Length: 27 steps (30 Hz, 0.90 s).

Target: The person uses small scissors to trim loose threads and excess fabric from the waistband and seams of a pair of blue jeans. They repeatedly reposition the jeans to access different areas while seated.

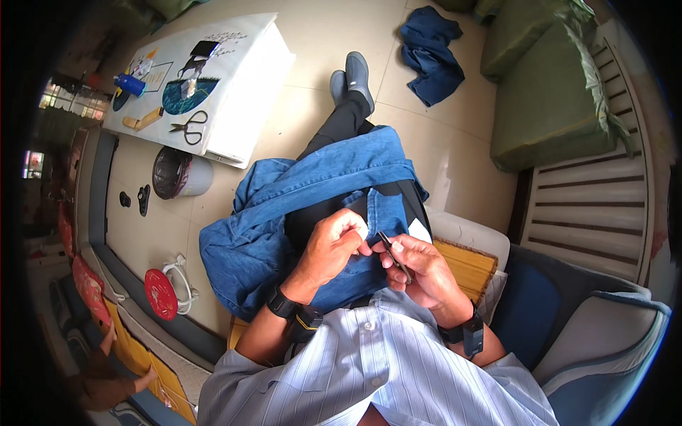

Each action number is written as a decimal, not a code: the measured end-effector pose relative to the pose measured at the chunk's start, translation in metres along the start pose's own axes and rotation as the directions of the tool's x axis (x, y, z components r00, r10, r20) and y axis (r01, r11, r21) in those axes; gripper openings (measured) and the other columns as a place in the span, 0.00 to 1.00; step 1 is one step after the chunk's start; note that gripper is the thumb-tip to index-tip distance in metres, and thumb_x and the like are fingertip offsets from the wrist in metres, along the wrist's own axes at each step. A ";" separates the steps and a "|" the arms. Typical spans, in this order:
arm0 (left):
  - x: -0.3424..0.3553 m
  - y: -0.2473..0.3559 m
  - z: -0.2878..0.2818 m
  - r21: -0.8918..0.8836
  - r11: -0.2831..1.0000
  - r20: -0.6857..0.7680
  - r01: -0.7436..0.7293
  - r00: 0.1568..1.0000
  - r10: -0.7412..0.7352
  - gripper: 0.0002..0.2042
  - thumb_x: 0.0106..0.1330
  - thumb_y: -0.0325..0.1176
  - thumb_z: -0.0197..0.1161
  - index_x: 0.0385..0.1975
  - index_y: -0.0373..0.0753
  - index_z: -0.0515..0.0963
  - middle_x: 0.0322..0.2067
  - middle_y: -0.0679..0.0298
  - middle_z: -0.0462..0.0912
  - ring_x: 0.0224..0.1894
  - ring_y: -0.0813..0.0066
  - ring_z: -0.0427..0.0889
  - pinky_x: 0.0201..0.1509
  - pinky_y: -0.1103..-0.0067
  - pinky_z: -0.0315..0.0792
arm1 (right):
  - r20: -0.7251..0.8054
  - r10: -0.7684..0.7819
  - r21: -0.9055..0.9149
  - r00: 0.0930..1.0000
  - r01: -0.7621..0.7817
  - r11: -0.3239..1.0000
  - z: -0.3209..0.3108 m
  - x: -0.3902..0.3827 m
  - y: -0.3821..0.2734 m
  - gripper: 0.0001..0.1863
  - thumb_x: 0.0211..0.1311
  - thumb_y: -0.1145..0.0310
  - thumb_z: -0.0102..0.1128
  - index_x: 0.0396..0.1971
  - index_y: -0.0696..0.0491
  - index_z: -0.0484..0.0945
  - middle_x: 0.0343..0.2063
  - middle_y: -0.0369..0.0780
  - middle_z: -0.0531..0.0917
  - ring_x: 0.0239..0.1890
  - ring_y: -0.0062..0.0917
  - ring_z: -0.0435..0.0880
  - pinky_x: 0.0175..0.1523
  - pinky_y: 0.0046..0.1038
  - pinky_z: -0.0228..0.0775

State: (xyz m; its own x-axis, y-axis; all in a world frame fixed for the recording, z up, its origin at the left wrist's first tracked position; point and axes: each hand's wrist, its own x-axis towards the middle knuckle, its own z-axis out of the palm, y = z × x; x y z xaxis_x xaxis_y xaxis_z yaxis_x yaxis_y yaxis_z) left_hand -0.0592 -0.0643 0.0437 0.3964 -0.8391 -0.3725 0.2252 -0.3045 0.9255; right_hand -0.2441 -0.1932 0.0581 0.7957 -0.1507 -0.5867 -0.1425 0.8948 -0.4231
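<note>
A blue denim garment [312, 177] lies bunched across my lap, one narrow part of it [388, 211] lying between my legs. Over it my left hand [334, 245] is closed in a pinch; whatever its fingertips hold is too small or hidden to make out. My right hand [419, 263] grips a slim dark tool [395, 257], perhaps thread snips, slanting with its tip up and to the left. That tip is close to the left fingertips, just above the denim.
On the white table [249, 78] at left lie black-handled scissors [190, 128], a tan-handled tool [144, 119] and a blue bottle [130, 84]. A bin [182, 172] stands below. More denim [433, 60] lies on the floor. A red round stool [162, 294] is at left, a green-covered sofa [561, 106] at right.
</note>
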 end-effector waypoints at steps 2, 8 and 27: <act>0.000 -0.002 0.000 0.005 1.000 -0.009 -0.029 1.000 0.029 0.03 0.76 0.25 0.58 0.40 0.34 0.77 0.34 0.64 0.84 0.36 0.77 0.86 0.41 0.80 0.77 | 0.022 0.045 0.076 0.999 -0.047 0.996 0.000 0.000 -0.001 0.16 0.80 0.63 0.57 0.53 0.62 0.81 0.35 0.37 0.82 0.24 0.16 0.70 0.28 0.22 0.65; -0.001 -0.005 0.002 -0.058 0.997 -0.031 -0.042 0.999 0.041 0.02 0.75 0.23 0.58 0.39 0.34 0.77 0.35 0.64 0.84 0.39 0.78 0.85 0.45 0.79 0.78 | 0.079 0.091 0.187 0.993 -0.104 0.977 -0.001 0.004 0.010 0.15 0.80 0.66 0.56 0.53 0.63 0.80 0.34 0.38 0.83 0.24 0.17 0.72 0.27 0.22 0.66; -0.002 -0.013 0.000 -0.129 0.990 -0.039 -0.051 0.998 0.046 0.03 0.75 0.23 0.58 0.38 0.34 0.77 0.33 0.62 0.84 0.36 0.78 0.83 0.44 0.79 0.77 | 0.088 0.058 0.205 0.994 -0.075 0.976 0.002 0.013 0.017 0.15 0.81 0.65 0.56 0.52 0.63 0.80 0.34 0.39 0.81 0.24 0.17 0.72 0.27 0.22 0.66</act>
State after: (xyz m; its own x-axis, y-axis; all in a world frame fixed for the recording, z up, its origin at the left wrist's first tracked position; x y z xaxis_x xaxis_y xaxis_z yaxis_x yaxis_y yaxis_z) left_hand -0.0631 -0.0589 0.0320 0.4409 -0.8340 -0.3318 0.3177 -0.2007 0.9267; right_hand -0.2346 -0.1792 0.0449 0.8348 -0.0609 -0.5472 -0.0782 0.9707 -0.2274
